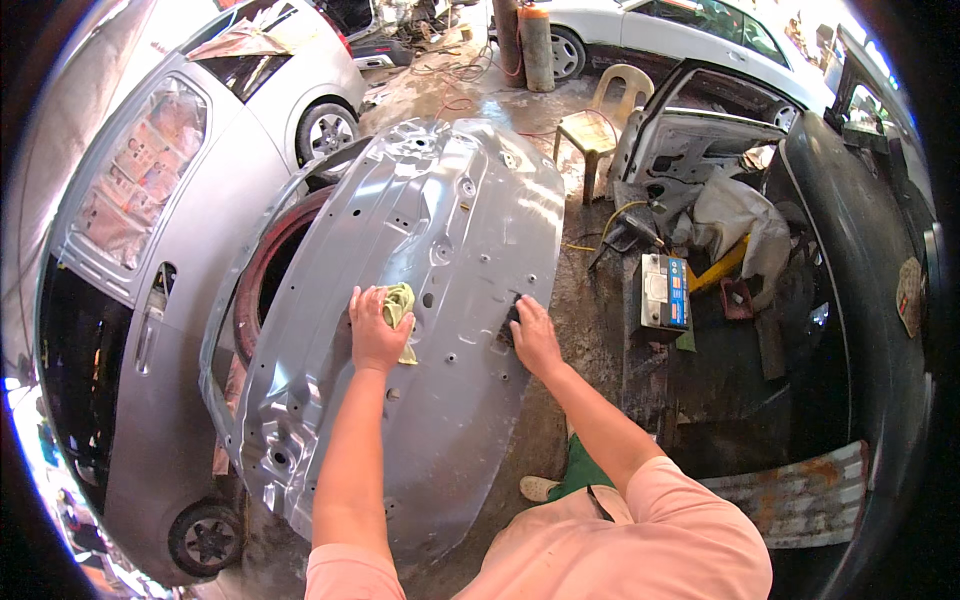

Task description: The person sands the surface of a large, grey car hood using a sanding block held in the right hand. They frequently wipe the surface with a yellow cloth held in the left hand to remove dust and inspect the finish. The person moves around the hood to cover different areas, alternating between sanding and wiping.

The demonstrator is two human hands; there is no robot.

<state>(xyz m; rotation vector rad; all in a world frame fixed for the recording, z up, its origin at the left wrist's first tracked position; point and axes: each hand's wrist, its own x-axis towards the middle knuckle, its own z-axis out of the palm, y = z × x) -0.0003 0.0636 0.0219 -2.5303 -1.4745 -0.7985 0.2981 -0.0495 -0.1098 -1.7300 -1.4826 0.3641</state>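
A grey-primed metal car body panel (465,400), with holes and stamped ridges, lies lengthwise in front of me. My left hand (378,335) is closed on a crumpled pale yellow-green cloth (399,298) over the middle of the panel. Toward the panel's right side, my right hand (536,335) presses on a small black block or pad (510,325), its fingers curled over it and partly hiding it. A darker smudged patch of the surface shows beside that pad.
A silver car (180,330) stands along the left. At right are a car battery (661,292), crumpled sheeting (740,225), a dark car body (850,250) and a rusty metal sheet (790,500). Behind are a plastic chair (588,130), gas cylinders (537,55), hoses and a white car (660,40).
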